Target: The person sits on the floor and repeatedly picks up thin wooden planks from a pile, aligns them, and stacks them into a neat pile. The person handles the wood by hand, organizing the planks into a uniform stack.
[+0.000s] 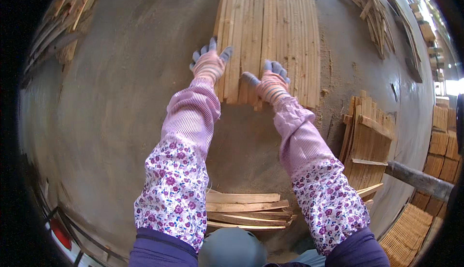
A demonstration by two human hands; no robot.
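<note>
A wide row of long, narrow wooden strips (285,35) lies side by side on the grey surface in front of me, with uneven ends. At its left edge is my left hand (209,65), in a grey and orange striped glove. Its fingers are spread outside the row, and the thumb reaches over the outermost strip. My right hand (272,84), gloved alike, rests over the near ends of the strips. Its thumb points left and its fingers stretch forward. Neither hand is wrapped around a strip.
Loose strips (246,206) lie close to my body. On the right are a pile of boards (369,144), a grey bar (420,180) and stacked wood bundles (438,144). Scrap wood (369,18) lies at the far right, more slats (63,25) at the far left. Sawdust (328,73) borders the row.
</note>
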